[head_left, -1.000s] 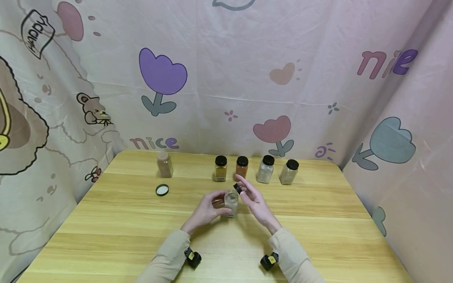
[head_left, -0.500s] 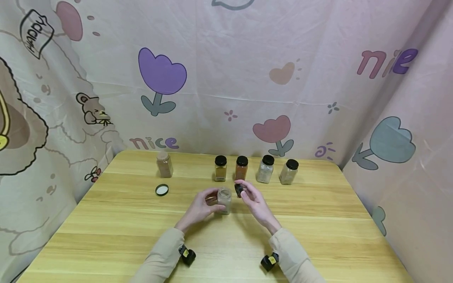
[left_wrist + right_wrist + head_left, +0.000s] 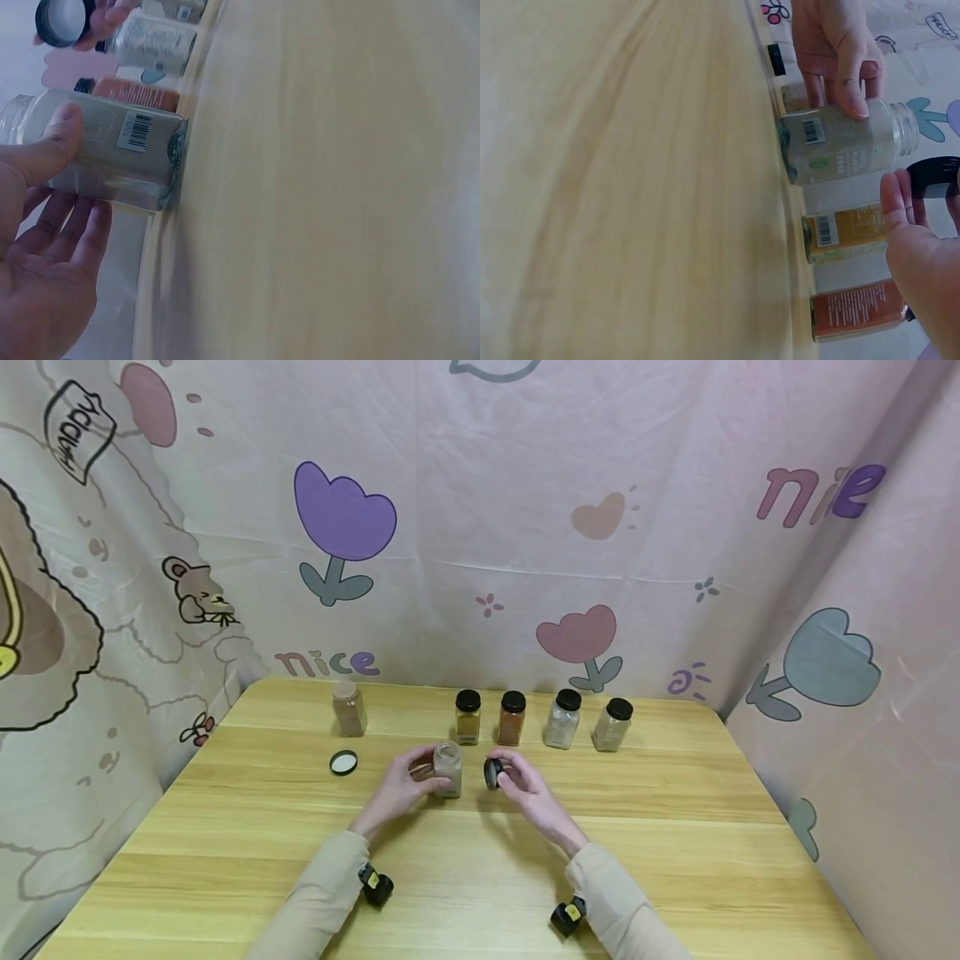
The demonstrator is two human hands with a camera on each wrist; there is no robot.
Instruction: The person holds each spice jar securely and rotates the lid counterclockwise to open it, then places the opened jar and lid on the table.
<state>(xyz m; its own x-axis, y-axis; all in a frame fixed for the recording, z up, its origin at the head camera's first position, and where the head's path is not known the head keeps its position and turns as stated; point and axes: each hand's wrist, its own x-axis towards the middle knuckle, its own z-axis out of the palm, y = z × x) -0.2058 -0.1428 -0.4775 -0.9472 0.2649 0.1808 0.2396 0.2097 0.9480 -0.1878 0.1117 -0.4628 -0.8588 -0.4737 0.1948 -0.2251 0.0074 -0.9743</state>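
Note:
My left hand [image 3: 401,792] grips an uncapped glass spice jar [image 3: 447,770] round its side, thumb across the front. The jar is upright, with pale powder in it and a barcode label [image 3: 136,131] that shows in the left wrist view. To its right, my right hand [image 3: 528,787] pinches a black screw lid [image 3: 492,773] by the rim, tilted so its pale inside faces left. Lid and jar are apart. On the table to the left, a second black lid [image 3: 343,763] lies with its white inside up. Behind it stands a lidless jar of brownish powder [image 3: 349,712].
Capped jars stand in a row at the back: a yellow one [image 3: 468,718], an orange-red one [image 3: 512,719], a whitish one [image 3: 562,720] and a pale beige one [image 3: 612,725]. A printed curtain [image 3: 480,527] hangs behind the wooden table [image 3: 480,893].
The left hand has carried the jar left and slightly away from me. The right hand has shifted a little left with the lid and turned its inside more toward the left.

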